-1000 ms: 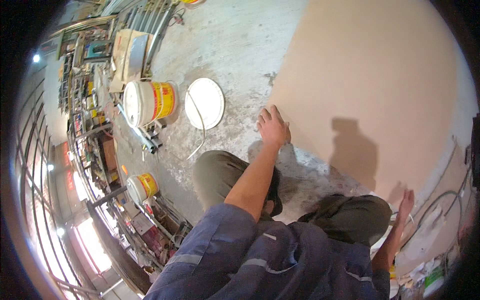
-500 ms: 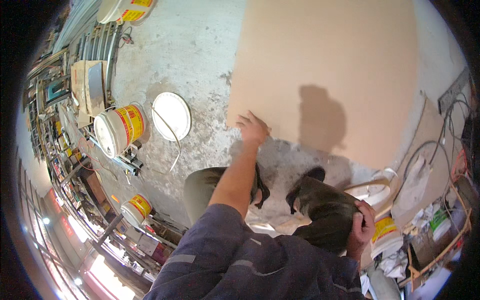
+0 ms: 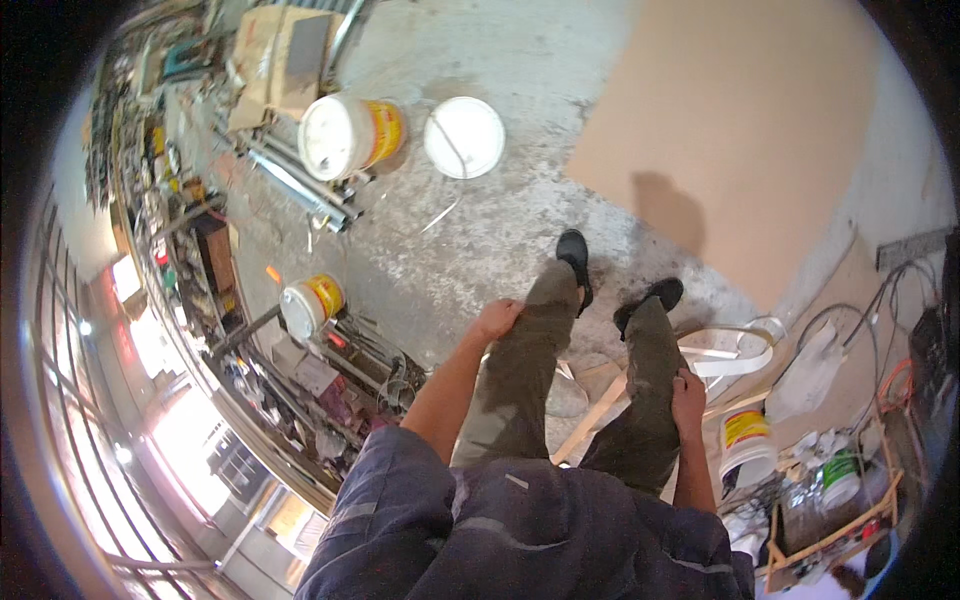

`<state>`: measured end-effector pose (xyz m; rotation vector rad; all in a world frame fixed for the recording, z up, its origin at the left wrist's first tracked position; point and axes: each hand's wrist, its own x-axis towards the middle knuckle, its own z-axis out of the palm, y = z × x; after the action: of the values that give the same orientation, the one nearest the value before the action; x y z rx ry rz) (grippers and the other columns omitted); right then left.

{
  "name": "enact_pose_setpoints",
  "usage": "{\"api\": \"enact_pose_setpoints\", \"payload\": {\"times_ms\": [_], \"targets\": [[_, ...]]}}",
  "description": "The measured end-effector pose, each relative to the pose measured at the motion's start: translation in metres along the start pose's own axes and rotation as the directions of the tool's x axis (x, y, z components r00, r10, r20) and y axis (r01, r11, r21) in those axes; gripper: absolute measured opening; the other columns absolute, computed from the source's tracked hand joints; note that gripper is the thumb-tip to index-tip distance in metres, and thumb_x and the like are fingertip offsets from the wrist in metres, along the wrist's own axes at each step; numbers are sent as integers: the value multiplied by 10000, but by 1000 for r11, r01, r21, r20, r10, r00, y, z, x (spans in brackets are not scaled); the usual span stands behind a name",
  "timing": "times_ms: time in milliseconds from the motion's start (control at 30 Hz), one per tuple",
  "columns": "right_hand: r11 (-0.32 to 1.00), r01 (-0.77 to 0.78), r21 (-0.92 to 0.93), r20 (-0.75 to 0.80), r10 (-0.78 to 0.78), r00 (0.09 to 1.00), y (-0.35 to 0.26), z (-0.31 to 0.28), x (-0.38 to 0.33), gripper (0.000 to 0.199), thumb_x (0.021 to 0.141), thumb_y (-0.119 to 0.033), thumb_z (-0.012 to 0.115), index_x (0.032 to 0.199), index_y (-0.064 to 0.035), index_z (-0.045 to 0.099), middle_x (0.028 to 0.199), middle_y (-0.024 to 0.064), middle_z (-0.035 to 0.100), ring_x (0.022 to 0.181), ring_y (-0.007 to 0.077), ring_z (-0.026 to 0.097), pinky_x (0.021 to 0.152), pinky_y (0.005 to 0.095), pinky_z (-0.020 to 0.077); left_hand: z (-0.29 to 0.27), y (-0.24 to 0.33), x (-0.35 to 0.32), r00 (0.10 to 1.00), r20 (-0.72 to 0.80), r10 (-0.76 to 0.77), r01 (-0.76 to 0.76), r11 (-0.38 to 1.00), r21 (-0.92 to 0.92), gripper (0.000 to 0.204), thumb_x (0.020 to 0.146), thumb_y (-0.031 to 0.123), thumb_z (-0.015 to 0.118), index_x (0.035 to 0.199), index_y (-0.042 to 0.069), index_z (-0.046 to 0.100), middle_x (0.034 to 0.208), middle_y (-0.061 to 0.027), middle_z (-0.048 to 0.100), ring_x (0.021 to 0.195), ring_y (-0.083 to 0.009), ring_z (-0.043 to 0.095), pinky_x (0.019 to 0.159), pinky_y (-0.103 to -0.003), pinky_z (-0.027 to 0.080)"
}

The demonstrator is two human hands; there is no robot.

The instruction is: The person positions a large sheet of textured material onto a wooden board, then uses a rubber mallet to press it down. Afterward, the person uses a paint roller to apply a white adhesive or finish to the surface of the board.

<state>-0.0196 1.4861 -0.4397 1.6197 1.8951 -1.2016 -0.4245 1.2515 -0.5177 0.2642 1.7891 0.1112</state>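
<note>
My left hand (image 3: 499,319) is at the outer side of my left trouser leg (image 3: 517,385), near the knee, with its fingers bent against the dark olive cloth. On the other side, my right hand (image 3: 688,399) has its fingers curled on the right trouser leg (image 3: 645,400). Both legs show nearly full length, ending in black shoes (image 3: 573,255) on the concrete floor. Beyond the shoes lies a large flat brown board (image 3: 740,120), with the shadow of a head on it. Neither hand touches the board.
At the far left, a white bucket with a yellow label (image 3: 340,137) stands by a round white lid (image 3: 465,137). Metal bars (image 3: 295,180) and a smaller bucket (image 3: 312,305) line the left. Looped white strip (image 3: 735,350), another bucket (image 3: 747,447) and black cables (image 3: 890,300) crowd the right.
My left hand has left the board's near corner and come back to my left leg. My legs have straightened from a crouch, and the view has risen and shifted left.
</note>
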Motion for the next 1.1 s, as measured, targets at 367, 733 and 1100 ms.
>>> {"api": "enact_pose_setpoints", "payload": {"times_ms": [367, 733, 1100], "targets": [[892, -78, 445, 387, -113, 915, -204, -47, -107, 200, 906, -87, 537, 1018, 45, 637, 816, 128, 681, 657, 173, 657, 587, 299, 524, 81, -146, -340, 969, -212, -123, 48, 943, -328, 318, 855, 308, 578, 734, 43, 706, 647, -91, 682, 675, -266, 684, 670, -404, 532], [862, 471, -187, 675, -235, 700, -217, -23, -107, 248, 885, -62, 479, 662, 6, 564, 549, 114, 580, 484, 197, 596, 433, 328, 476, 260, -230, -432, 798, -312, -516, 135, 657, -742, 511, 874, 487, 556, 857, -2, 700, 926, -248, 674, 932, -421, 637, 812, -493, 494], [879, 424, -217, 714, -154, 683, -437, 191, -229, 130, 840, -67, 504, 797, 10, 599, 664, 123, 613, 557, 215, 631, 489, 349, 540, 100, -437, -559, 207, -442, -873, -419, 329, -846, 397, 919, 335, 593, 1147, 10, 600, 1024, -236, 665, 950, -402, 642, 820, -447, 507]]}}
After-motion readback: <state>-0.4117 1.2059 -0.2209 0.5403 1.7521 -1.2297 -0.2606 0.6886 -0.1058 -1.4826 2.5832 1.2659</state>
